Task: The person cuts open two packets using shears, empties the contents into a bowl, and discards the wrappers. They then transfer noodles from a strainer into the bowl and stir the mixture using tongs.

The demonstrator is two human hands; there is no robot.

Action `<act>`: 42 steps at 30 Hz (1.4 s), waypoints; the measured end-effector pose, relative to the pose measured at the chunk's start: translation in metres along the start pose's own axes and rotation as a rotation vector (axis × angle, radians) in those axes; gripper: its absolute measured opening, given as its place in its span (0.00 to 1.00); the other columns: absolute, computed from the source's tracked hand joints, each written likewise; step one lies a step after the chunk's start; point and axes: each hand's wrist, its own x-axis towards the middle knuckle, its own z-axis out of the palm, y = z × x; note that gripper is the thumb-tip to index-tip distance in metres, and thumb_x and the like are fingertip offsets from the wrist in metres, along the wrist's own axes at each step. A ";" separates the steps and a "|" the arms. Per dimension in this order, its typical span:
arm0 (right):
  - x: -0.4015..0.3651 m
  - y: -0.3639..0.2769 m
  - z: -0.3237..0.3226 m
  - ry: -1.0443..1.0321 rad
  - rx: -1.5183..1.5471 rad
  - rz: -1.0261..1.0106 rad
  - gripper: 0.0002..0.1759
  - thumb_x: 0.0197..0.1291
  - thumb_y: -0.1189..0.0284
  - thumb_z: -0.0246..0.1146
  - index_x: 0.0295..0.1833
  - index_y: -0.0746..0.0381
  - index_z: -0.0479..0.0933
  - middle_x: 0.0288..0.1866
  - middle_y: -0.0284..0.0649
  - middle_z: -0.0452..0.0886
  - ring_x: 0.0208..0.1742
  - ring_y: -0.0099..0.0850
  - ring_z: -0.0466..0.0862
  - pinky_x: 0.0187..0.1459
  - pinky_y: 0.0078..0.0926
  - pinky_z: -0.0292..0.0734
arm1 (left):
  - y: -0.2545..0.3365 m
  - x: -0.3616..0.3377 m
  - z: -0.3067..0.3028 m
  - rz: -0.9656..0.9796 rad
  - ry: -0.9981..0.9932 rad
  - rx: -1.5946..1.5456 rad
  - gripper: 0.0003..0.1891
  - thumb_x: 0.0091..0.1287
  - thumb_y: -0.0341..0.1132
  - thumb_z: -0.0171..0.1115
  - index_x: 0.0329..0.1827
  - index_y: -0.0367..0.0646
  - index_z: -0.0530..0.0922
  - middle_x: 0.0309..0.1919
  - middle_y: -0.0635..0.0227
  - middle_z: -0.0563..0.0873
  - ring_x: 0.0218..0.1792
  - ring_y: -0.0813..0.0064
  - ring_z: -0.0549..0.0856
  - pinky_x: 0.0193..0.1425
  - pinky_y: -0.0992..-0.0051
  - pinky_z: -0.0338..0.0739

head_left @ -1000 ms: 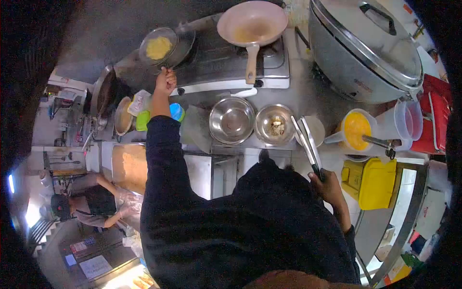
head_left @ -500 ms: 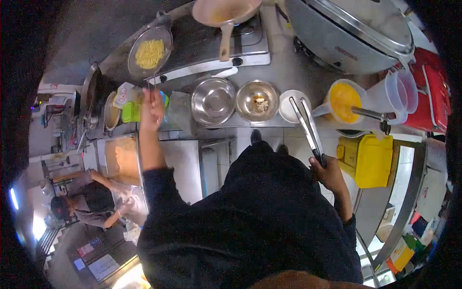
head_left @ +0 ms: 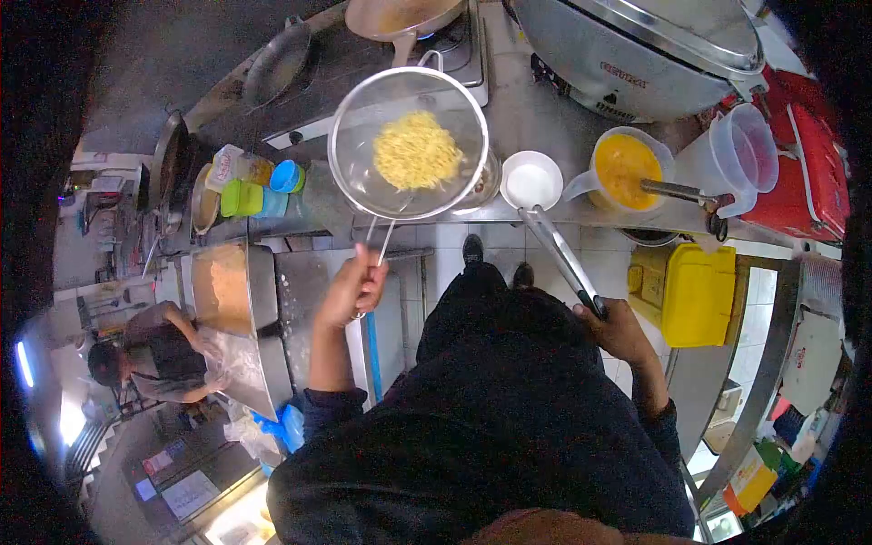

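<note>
My left hand (head_left: 354, 286) grips the handle of a round mesh strainer (head_left: 354, 136), which holds a heap of short yellow pieces like cut noodles (head_left: 418, 150). The strainer hangs over the counter's front, covering one steel bowl and most of another steel bowl (head_left: 491, 186). In my right hand (head_left: 619, 331) are metal tongs (head_left: 565, 259) with black grips, gripped near their back end. Their tips are together at the near rim of a small white bowl (head_left: 510, 173).
Behind the strainer, a frying pan (head_left: 404, 18) sits on the stove; a dark pan (head_left: 277, 68) lies farther left. To the right stand a large cooker (head_left: 627, 77), a jug of orange-yellow liquid (head_left: 627, 168) and a red box (head_left: 804, 173). Another person (head_left: 163, 354) works at left.
My left hand has brought the strainer from above the stove's left side rightward and nearer, over the steel bowls. The tongs' tips have come together and lowered toward the white bowl.
</note>
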 end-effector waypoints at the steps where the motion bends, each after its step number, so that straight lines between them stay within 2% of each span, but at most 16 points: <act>1: 0.000 0.001 -0.001 -0.018 -0.018 -0.001 0.28 0.68 0.51 0.63 0.34 0.69 0.78 0.20 0.43 0.76 0.24 0.30 0.72 0.32 0.36 0.72 | -0.001 0.002 0.007 0.001 0.021 0.057 0.33 0.73 0.70 0.37 0.27 0.49 0.67 0.15 0.82 0.62 0.11 0.88 0.57 0.13 0.82 0.49; 4: -0.005 0.006 -0.003 -0.049 -0.018 -0.028 0.27 0.68 0.51 0.63 0.34 0.69 0.79 0.20 0.46 0.77 0.24 0.32 0.72 0.33 0.37 0.72 | -0.018 0.019 0.018 -0.005 0.023 0.049 0.31 0.75 0.67 0.38 0.29 0.48 0.68 0.15 0.80 0.63 0.12 0.87 0.58 0.14 0.82 0.51; 7: -0.011 0.008 -0.003 -0.057 -0.070 -0.033 0.25 0.70 0.55 0.62 0.31 0.68 0.77 0.20 0.36 0.75 0.23 0.24 0.73 0.28 0.29 0.70 | -0.042 0.041 0.021 0.003 0.086 0.080 0.31 0.76 0.65 0.38 0.28 0.46 0.71 0.16 0.78 0.65 0.13 0.86 0.62 0.16 0.80 0.54; 9: -0.012 0.018 0.000 -0.018 -0.028 -0.032 0.27 0.68 0.53 0.62 0.32 0.69 0.78 0.20 0.45 0.77 0.23 0.29 0.73 0.31 0.35 0.72 | -0.059 0.060 0.022 0.050 0.195 0.188 0.32 0.77 0.63 0.39 0.29 0.44 0.73 0.16 0.76 0.69 0.14 0.84 0.65 0.17 0.79 0.59; 10: -0.013 0.023 0.003 -0.002 -0.008 -0.029 0.28 0.68 0.51 0.63 0.32 0.70 0.79 0.21 0.49 0.78 0.23 0.31 0.73 0.33 0.39 0.73 | -0.068 0.071 0.018 0.096 0.339 0.524 0.32 0.78 0.59 0.40 0.30 0.39 0.76 0.19 0.61 0.80 0.18 0.66 0.79 0.24 0.65 0.73; 13: -0.017 0.026 0.008 0.043 -0.013 -0.043 0.28 0.67 0.52 0.63 0.33 0.70 0.79 0.21 0.49 0.79 0.23 0.32 0.74 0.33 0.39 0.74 | -0.075 0.084 0.019 0.360 0.517 1.085 0.29 0.78 0.56 0.41 0.36 0.37 0.78 0.28 0.45 0.85 0.31 0.44 0.86 0.38 0.49 0.77; 16: -0.019 0.018 0.006 0.029 0.000 -0.017 0.27 0.67 0.52 0.63 0.34 0.69 0.80 0.22 0.50 0.79 0.23 0.33 0.75 0.33 0.39 0.74 | -0.058 0.080 0.040 0.230 0.579 1.101 0.27 0.77 0.55 0.41 0.43 0.38 0.77 0.34 0.39 0.85 0.39 0.34 0.83 0.45 0.41 0.75; 19: -0.013 0.022 0.007 0.069 -0.056 -0.051 0.28 0.67 0.51 0.62 0.34 0.69 0.81 0.21 0.49 0.79 0.23 0.34 0.77 0.33 0.38 0.75 | -0.049 0.076 0.051 0.153 0.620 1.168 0.26 0.77 0.56 0.42 0.47 0.39 0.76 0.33 0.40 0.85 0.38 0.36 0.84 0.44 0.42 0.76; 25: -0.006 0.003 -0.003 0.032 -0.069 0.001 0.30 0.68 0.48 0.60 0.35 0.69 0.81 0.22 0.51 0.80 0.24 0.39 0.80 0.34 0.40 0.76 | -0.050 0.070 0.046 0.264 0.648 1.082 0.25 0.76 0.56 0.44 0.44 0.39 0.74 0.32 0.40 0.85 0.36 0.36 0.84 0.42 0.42 0.76; 28: 0.004 -0.006 -0.007 0.010 -0.066 0.012 0.30 0.69 0.48 0.59 0.36 0.69 0.80 0.23 0.52 0.80 0.25 0.40 0.81 0.35 0.41 0.76 | -0.051 0.062 0.051 0.223 0.600 1.068 0.25 0.76 0.56 0.45 0.43 0.39 0.74 0.32 0.40 0.85 0.35 0.35 0.84 0.40 0.42 0.76; 31: 0.028 0.012 0.001 0.065 -0.059 -0.130 0.30 0.69 0.49 0.59 0.37 0.70 0.80 0.22 0.51 0.79 0.25 0.38 0.80 0.35 0.40 0.76 | -0.044 0.045 0.067 0.163 0.617 1.106 0.24 0.76 0.54 0.46 0.42 0.39 0.74 0.32 0.40 0.85 0.35 0.35 0.84 0.39 0.41 0.76; 35: 0.037 -0.010 -0.006 0.025 -0.078 -0.039 0.29 0.70 0.49 0.57 0.37 0.69 0.79 0.21 0.46 0.78 0.24 0.34 0.77 0.32 0.36 0.73 | -0.066 0.045 0.062 0.223 0.540 0.836 0.23 0.77 0.52 0.45 0.45 0.37 0.74 0.32 0.37 0.83 0.37 0.34 0.83 0.42 0.42 0.74; 36: 0.041 -0.010 -0.005 0.016 -0.032 -0.044 0.29 0.70 0.49 0.57 0.37 0.69 0.79 0.21 0.45 0.78 0.23 0.32 0.76 0.30 0.34 0.73 | -0.063 0.043 0.060 0.212 0.560 0.809 0.24 0.78 0.52 0.44 0.45 0.36 0.75 0.32 0.36 0.82 0.39 0.34 0.82 0.42 0.45 0.74; 39: 0.050 -0.022 -0.004 -0.015 0.049 -0.020 0.28 0.70 0.49 0.57 0.37 0.67 0.80 0.21 0.40 0.79 0.21 0.27 0.75 0.26 0.30 0.71 | -0.041 0.036 0.036 0.359 0.512 0.634 0.25 0.78 0.50 0.44 0.42 0.33 0.76 0.29 0.40 0.81 0.36 0.37 0.83 0.41 0.49 0.75; 40: 0.045 -0.042 -0.007 -0.025 0.041 0.025 0.28 0.70 0.49 0.58 0.37 0.66 0.80 0.21 0.38 0.79 0.21 0.26 0.75 0.25 0.28 0.70 | -0.036 0.040 0.020 0.465 0.501 0.544 0.27 0.79 0.52 0.42 0.40 0.35 0.77 0.23 0.52 0.81 0.24 0.55 0.83 0.31 0.60 0.76; 42: 0.049 -0.060 -0.010 -0.060 0.006 0.123 0.26 0.70 0.50 0.58 0.37 0.65 0.81 0.22 0.36 0.79 0.19 0.23 0.74 0.23 0.26 0.70 | 0.001 0.035 -0.011 0.364 0.465 0.275 0.28 0.79 0.54 0.40 0.39 0.38 0.78 0.20 0.62 0.78 0.19 0.68 0.79 0.25 0.69 0.73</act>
